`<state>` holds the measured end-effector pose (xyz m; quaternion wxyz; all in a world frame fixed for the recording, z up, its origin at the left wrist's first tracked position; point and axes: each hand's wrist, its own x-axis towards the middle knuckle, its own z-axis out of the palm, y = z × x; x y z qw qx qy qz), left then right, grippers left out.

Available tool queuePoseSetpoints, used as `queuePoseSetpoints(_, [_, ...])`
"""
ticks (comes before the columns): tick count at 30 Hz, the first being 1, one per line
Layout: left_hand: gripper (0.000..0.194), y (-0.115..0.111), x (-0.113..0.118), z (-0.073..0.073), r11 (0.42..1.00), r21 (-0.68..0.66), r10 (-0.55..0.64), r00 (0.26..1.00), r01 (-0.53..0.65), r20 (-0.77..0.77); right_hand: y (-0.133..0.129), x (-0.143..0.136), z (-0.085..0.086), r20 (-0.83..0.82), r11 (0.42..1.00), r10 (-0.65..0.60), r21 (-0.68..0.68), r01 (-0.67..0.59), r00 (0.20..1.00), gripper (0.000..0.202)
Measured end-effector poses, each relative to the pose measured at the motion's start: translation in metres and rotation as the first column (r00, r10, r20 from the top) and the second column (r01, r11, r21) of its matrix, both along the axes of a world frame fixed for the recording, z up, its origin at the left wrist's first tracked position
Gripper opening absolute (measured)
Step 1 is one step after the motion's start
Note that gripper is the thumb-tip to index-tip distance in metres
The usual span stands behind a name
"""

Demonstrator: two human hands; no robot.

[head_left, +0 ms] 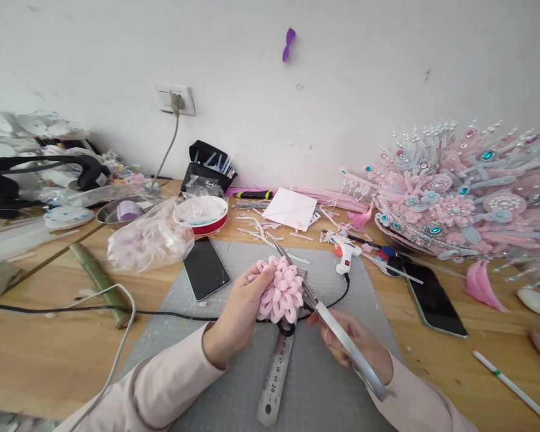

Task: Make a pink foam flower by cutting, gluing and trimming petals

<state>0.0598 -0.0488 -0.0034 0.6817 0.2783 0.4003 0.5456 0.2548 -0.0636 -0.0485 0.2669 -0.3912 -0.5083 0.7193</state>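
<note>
Between the thumb and fingers of my left hand (238, 309) is a pink looped flower (281, 291), held up over the grey cutting mat (198, 360). My right hand (353, 339) grips a pair of scissors (342, 336) by the handles, which stretch back toward my wrist. Their blades lie against the flower's right side and point up and away; I cannot tell how far apart they are. A metal ruler (274, 384) lies on the mat below the flower, its far part hidden by it.
A white glue gun (344, 258) trails a black cable across the mat. Phones lie left (206, 270) and right (434, 300). A red-rimmed bowl (202, 227), a plastic bag (150, 240) and a bamboo piece (99, 282) stand left. A large beaded pink headdress (459, 198) fills the right back.
</note>
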Motion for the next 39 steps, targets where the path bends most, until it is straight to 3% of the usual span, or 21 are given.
queuePoseSetpoints(6, [0.015,0.0,-0.001,0.0,0.999,0.011,-0.034,0.999,0.033,0.017,-0.001,-0.004,0.009,0.033,1.0,-0.021,-0.014,0.021,0.999,0.052])
queuePoseSetpoints(11, [0.017,0.0,0.0,0.001,0.999,0.004,-0.037,0.999,0.037,0.003,0.0,-0.004,0.005,-0.005,0.998,-0.034,-0.056,0.034,0.999,0.051])
queuePoseSetpoints(22, [0.016,0.002,0.0,0.001,0.998,-0.032,-0.048,0.999,0.048,-0.004,0.001,0.002,0.003,-0.209,0.972,-0.102,-0.231,0.052,0.973,0.05])
queuePoseSetpoints(28, [0.014,0.002,-0.001,0.002,0.995,0.012,-0.097,0.994,0.097,0.058,0.0,0.003,-0.011,-0.307,0.993,-0.11,-0.079,0.09,0.945,0.058])
queuePoseSetpoints(33, [0.015,0.003,-0.002,0.003,0.997,0.004,-0.072,0.996,0.072,0.057,-0.001,0.005,-0.003,-0.232,0.976,-0.156,0.113,0.186,0.96,0.064])
queuePoseSetpoints(39, [0.011,0.005,-0.004,0.005,0.998,0.013,-0.067,0.998,0.067,0.016,0.004,0.008,0.007,-0.05,0.988,-0.045,0.146,0.051,0.998,0.065])
